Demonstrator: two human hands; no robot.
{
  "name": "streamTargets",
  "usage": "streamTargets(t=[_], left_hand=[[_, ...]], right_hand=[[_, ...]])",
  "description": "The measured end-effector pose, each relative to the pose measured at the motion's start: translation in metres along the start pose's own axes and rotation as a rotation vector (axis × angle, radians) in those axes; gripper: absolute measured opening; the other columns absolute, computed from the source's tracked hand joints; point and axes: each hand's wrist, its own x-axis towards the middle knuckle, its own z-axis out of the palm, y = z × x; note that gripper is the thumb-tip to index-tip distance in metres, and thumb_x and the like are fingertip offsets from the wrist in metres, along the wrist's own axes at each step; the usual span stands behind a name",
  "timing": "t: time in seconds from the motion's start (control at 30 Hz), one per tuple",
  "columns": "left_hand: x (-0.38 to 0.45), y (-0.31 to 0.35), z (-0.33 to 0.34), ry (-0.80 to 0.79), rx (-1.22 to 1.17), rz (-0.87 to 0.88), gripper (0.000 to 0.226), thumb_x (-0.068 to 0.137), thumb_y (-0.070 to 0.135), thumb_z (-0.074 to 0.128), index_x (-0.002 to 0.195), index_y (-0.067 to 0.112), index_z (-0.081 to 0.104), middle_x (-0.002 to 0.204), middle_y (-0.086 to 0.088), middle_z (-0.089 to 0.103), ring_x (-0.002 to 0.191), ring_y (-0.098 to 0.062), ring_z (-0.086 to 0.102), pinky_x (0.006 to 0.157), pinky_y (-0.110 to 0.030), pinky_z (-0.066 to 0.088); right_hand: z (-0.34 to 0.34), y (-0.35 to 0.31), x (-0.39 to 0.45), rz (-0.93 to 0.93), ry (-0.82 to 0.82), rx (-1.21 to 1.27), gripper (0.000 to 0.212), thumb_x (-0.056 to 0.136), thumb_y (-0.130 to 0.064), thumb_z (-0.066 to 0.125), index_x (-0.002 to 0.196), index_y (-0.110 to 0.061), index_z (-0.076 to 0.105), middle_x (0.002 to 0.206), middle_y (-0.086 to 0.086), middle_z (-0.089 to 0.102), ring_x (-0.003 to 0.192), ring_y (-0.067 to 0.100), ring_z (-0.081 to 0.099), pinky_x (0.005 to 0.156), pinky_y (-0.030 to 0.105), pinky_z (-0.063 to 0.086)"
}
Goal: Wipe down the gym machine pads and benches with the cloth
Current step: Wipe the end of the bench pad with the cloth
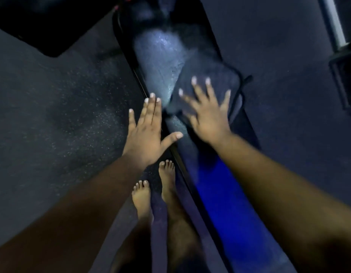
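Bench wipe, head view, dim light: cloth on the pad under our right hand.

Largest first: the dark speckled floor (52, 115) surrounds a long bench pad (160, 62), whose long axis runs from upper centre down to lower right; its upper stretch shines pale and wet, its lower stretch glows blue. The dark cloth (216, 75) lies flat on the pad's right side, its far corner reaching the pad's right edge. Our right hand (208, 115) presses on the cloth's near half, fingers spread and straight, grasping nothing. Our left hand (145, 133) lies flat at the pad's left edge, fingers straight and together, thumb stretched onto the pad, just left of the cloth. Two bare feet (151, 192) stand beside the pad. We read no writing or brand.
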Motion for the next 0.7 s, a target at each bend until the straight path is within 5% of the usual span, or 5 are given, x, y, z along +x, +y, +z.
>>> streamTargets(t=[0.17,0.3,0.4,0.53,0.7], left_hand=[[-0.022,0.006,0.011,-0.078,0.007,0.032,0.115,0.081,0.092,-0.003,0.162,0.012,-0.013,0.169,-0.004,-0.023,0.157,-0.017,-0.018,0.126,-0.059,-0.005],[-0.022,-0.001,0.023,-0.064,0.040,0.055,0.117,0.081,0.092,-0.001,0.163,0.010,-0.005,0.171,-0.005,-0.013,0.158,-0.018,-0.010,0.126,-0.059,-0.002],[-0.018,-0.006,0.019,-0.020,-0.014,-0.021,0.116,0.082,0.092,0.004,0.163,0.009,-0.008,0.171,-0.006,-0.015,0.158,-0.018,-0.011,0.126,-0.055,-0.008],[-0.024,-0.005,0.015,-0.033,-0.046,-0.029,0.113,0.082,0.091,0.005,0.162,0.013,-0.013,0.170,-0.003,-0.021,0.157,-0.014,-0.015,0.127,-0.056,-0.006],[-0.041,0.015,0.024,-0.080,-0.082,0.037,0.114,0.081,0.092,0.004,0.163,0.014,-0.010,0.170,-0.001,-0.022,0.157,-0.013,-0.018,0.127,-0.056,-0.006]], right_hand=[[0.029,-0.006,-0.151,-0.208,-0.129,-0.060,0.080,0.092,-0.048,0.057,0.160,-0.048,0.015,0.173,-0.002,0.005,0.158,0.034,0.001,0.108,0.084,0.010],[0.018,-0.010,-0.041,-0.061,-0.086,-0.029,0.082,0.089,-0.083,0.028,0.160,-0.049,0.004,0.172,0.003,-0.009,0.156,0.042,-0.013,0.101,0.089,-0.002],[0.011,-0.024,-0.004,0.054,-0.042,0.002,0.074,0.092,-0.078,0.021,0.160,-0.051,0.008,0.173,-0.002,-0.008,0.155,0.043,-0.014,0.103,0.087,-0.007],[0.025,-0.029,-0.097,-0.175,-0.067,-0.033,0.069,0.093,-0.054,0.046,0.159,-0.045,0.025,0.172,-0.007,0.009,0.158,0.036,-0.002,0.109,0.083,0.002],[0.045,-0.006,-0.218,-0.360,-0.200,-0.110,0.090,0.083,-0.053,0.069,0.159,-0.045,0.022,0.172,-0.002,0.009,0.158,0.034,0.002,0.108,0.084,0.007]])
